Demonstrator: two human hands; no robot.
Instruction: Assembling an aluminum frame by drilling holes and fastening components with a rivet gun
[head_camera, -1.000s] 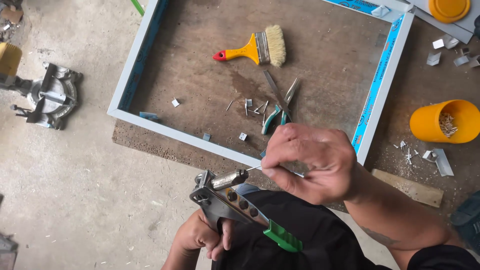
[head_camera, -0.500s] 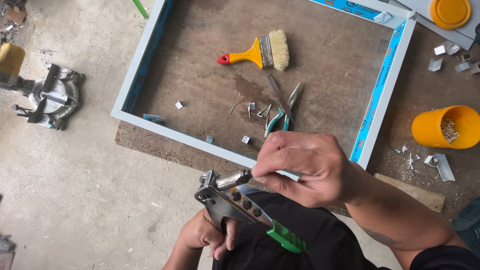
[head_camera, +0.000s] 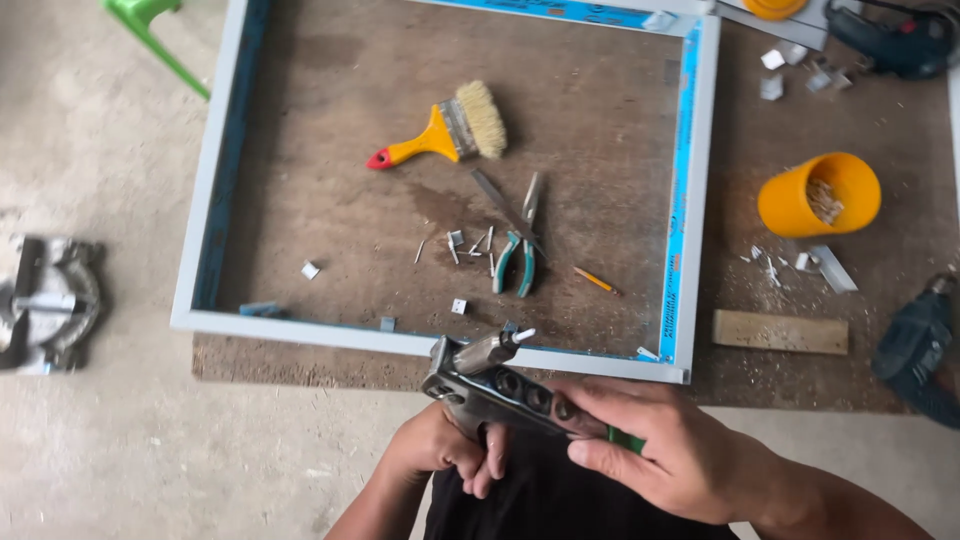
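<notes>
A metal hand riveter (head_camera: 487, 382) with a green grip is held just in front of the near rail of a grey aluminium frame (head_camera: 300, 335). My left hand (head_camera: 445, 448) grips its lower handle from below. My right hand (head_camera: 660, 450) closes on its upper handle and green grip. A rivet pin pokes from the tool's nose toward the frame. Inside the frame, on the brown board, lie green-handled pliers (head_camera: 518, 255), a yellow-handled brush (head_camera: 440, 135) and small metal bits.
A yellow cup (head_camera: 818, 195) with small parts stands right of the frame, beside a wooden block (head_camera: 780, 332). Power drills lie at the right edge (head_camera: 915, 345) and top right (head_camera: 895, 40). A metal saw part (head_camera: 48, 302) rests on the concrete floor, left.
My right hand came down from the riveter's nose onto its handle. The view shifted, so the frame and tools now sit lower in the picture.
</notes>
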